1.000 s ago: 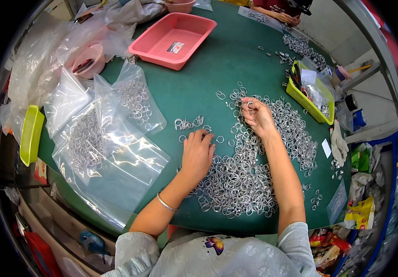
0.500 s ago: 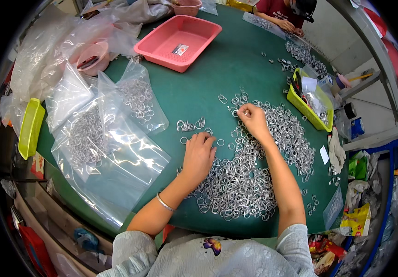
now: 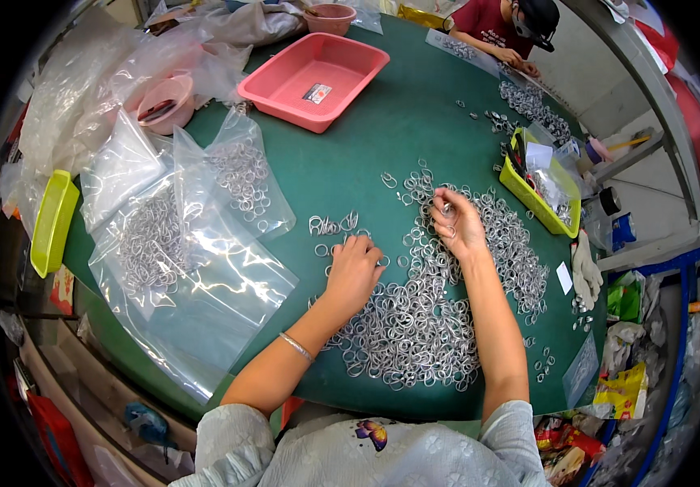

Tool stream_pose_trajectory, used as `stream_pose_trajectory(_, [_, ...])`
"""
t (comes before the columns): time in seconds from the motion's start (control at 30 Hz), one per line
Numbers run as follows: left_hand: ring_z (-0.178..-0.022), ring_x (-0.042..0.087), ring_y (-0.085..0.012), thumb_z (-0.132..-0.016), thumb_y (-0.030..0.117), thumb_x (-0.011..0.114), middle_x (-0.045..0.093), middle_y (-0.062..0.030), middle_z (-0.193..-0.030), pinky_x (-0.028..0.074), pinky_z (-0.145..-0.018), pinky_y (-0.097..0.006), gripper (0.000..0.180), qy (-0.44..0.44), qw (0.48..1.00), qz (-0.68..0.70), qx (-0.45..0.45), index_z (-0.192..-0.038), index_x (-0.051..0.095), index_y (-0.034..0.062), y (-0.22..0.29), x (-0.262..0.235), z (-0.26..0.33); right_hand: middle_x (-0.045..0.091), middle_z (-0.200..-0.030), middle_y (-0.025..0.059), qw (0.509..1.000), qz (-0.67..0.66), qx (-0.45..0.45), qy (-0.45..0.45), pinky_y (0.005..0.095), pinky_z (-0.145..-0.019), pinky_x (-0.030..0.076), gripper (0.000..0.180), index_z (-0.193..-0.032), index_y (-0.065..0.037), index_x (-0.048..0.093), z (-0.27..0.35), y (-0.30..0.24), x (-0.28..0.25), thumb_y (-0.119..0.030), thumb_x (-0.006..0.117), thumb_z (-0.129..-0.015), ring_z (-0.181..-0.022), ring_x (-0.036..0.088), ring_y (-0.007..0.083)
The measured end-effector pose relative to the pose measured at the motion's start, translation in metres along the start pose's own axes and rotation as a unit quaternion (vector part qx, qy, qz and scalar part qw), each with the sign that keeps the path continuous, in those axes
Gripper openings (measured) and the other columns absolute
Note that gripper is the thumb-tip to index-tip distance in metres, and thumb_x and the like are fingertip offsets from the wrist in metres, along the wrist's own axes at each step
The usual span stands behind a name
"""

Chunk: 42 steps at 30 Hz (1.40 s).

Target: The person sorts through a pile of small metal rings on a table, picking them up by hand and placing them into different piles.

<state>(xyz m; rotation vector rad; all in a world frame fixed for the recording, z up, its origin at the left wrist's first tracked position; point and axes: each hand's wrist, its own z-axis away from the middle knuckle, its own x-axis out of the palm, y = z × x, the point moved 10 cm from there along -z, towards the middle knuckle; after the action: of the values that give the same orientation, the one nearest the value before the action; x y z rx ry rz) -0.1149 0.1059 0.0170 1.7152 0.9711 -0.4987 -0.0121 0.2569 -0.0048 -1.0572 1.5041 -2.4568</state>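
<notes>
Pinched in the right hand was one metal ring. The left hand lay flat and loose on the ring pile, right of the bags.

Metal rings: too many to count. Clear bags w/ rings: 2. Pink tray: 1; green bins: 2.
</notes>
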Motion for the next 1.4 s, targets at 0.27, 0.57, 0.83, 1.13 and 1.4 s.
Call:
stream_pose_trajectory(0.27, [-0.085,0.048,-0.0236,-0.067,0.007,0.067,0.050,-0.0054,-0.086,0.033,-0.071,-0.036,0.015,-0.009,1.000,0.013,0.021,-0.079,0.059,0.0058,0.006,0.003,-0.001,0.064,-0.078,0.0133,0.596,0.746,-0.280,0.103,0.0379,-0.064,0.049,0.017,-0.081,-0.006,0.066,-0.011,-0.018,0.033,-0.019,0.069,-0.070,-0.073,0.061,0.0312])
stream_pose_trajectory(0.57, [-0.089,0.056,-0.0160,-0.084,0.005,0.055,0.058,-0.0076,-0.098,0.043,-0.075,-0.028,0.009,-0.032,0.848,0.476,-0.229,-0.092,0.053,0.0025,-0.015,0.013,0.007,0.046,-0.060,-0.0019,0.995,0.008,0.080,-0.054,0.0174,-0.038,0.026,0.013,-0.089,-0.002,0.055,0.019,0.031,0.019,-0.015,0.055,-0.087,-0.047,0.035,0.0064])
stream_pose_trajectory(0.83, [-0.094,0.055,-0.0182,-0.085,0.004,0.049,0.057,-0.0105,-0.098,0.045,-0.079,-0.029,0.026,-0.012,0.538,0.759,-0.367,-0.110,0.047,-0.0020,0.017,0.002,0.084,0.049,-0.093,0.0110,0.943,-0.300,0.108,-0.096,0.0187,-0.034,0.027,0.018,-0.087,0.001,0.052,0.095,0.037,0.041,-0.015,0.043,-0.085,-0.058,0.038,0.0109])
stream_pose_trajectory(1.13, [-0.067,0.046,-0.0101,-0.089,0.006,0.045,0.054,-0.0052,-0.083,0.039,-0.062,-0.023,0.020,-0.019,0.479,0.786,-0.391,-0.106,0.051,-0.0024,0.042,0.017,0.171,0.027,-0.044,-0.0047,0.953,-0.233,0.182,-0.063,0.0192,-0.030,0.020,0.035,-0.064,-0.009,0.048,0.136,0.076,0.056,-0.029,0.043,-0.092,-0.038,0.027,0.0068])
stream_pose_trajectory(1.4, [-0.062,0.041,-0.0090,-0.080,0.000,0.048,0.048,-0.0032,-0.081,0.035,-0.058,-0.021,0.027,0.066,0.329,0.886,-0.320,-0.107,0.050,0.0020,0.036,-0.012,0.164,0.029,-0.051,-0.0070,0.989,0.089,0.084,-0.079,0.0179,-0.038,0.018,0.021,-0.087,0.002,0.056,0.186,0.096,0.095,-0.016,0.046,-0.092,-0.041,0.026,0.0019])
